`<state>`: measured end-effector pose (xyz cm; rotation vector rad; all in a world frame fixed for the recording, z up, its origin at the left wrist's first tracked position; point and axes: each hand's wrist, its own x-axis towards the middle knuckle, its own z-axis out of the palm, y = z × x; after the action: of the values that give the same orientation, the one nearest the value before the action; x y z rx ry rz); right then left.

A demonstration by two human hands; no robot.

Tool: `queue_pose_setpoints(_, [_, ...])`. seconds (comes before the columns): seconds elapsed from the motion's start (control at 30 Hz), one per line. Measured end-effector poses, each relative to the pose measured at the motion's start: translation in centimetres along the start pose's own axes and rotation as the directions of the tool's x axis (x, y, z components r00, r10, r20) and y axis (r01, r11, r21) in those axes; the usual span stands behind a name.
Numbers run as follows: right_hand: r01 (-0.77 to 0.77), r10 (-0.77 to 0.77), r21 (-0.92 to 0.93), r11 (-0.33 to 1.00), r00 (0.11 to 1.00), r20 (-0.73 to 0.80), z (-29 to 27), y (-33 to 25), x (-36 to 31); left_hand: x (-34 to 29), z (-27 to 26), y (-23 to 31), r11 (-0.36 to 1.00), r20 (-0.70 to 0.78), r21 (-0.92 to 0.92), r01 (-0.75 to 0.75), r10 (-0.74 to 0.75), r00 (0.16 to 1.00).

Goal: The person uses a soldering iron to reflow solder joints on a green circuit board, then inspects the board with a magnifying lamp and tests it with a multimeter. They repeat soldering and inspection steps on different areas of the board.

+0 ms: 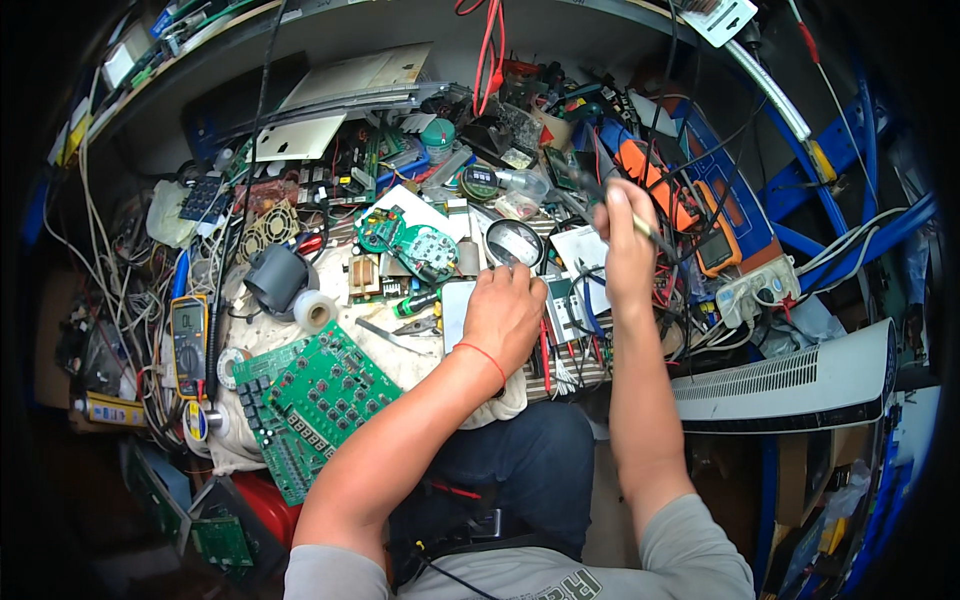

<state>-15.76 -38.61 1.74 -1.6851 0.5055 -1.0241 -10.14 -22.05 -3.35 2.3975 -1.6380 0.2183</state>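
Observation:
My left hand (505,315) lies over a pale, flat rectangular panel (457,308), its fingers bent down at the far side. What those fingertips pinch, if anything, is hidden. To the right and higher up, my right hand (626,235) is closed round a slim, stick-like tool (646,228) with a pale shaft; blur hides its exact kind. Just beyond my left hand is a round black-rimmed magnifier (513,243). Left of that hand are a green-and-black screwdriver (416,303) and a pair of pliers (418,326).
A large green circuit board (318,400) lies at the left front, near a yellow-framed multimeter (189,345). Another orange multimeter (716,238) stands at the right. A smaller board (425,250), a grey cup-like part (277,280), a power strip (757,290) and tangled cables crowd the bench.

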Motion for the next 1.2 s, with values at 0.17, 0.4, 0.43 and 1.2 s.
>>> queue_pose_setpoints(0.17, [-0.154,0.153,0.007,0.988,0.982,0.114,4.1,3.0,9.7,-0.3,0.4,-0.4,0.994,-0.026,-0.080,-0.068,0.066,0.997])
queue_pose_setpoints(0.4, [-0.147,0.166,-0.161,0.976,0.980,0.107,8.6,7.1,15.7,-2.8,-3.5,-1.6,0.956,0.000,-0.287,-0.059,0.061,0.998])
queue_pose_setpoints(0.43, [-0.163,0.181,-0.165,0.973,0.978,0.103,9.0,7.7,16.1,-3.8,-4.5,-2.0,0.936,-0.012,-0.348,-0.052,0.051,0.999])
queue_pose_setpoints(1.2, [0.408,0.308,-0.772,0.488,0.747,0.590,2.1,-1.5,-6.7,-35.7,-6.2,-8.0,0.239,-0.070,-0.758,0.607,-0.955,0.289])
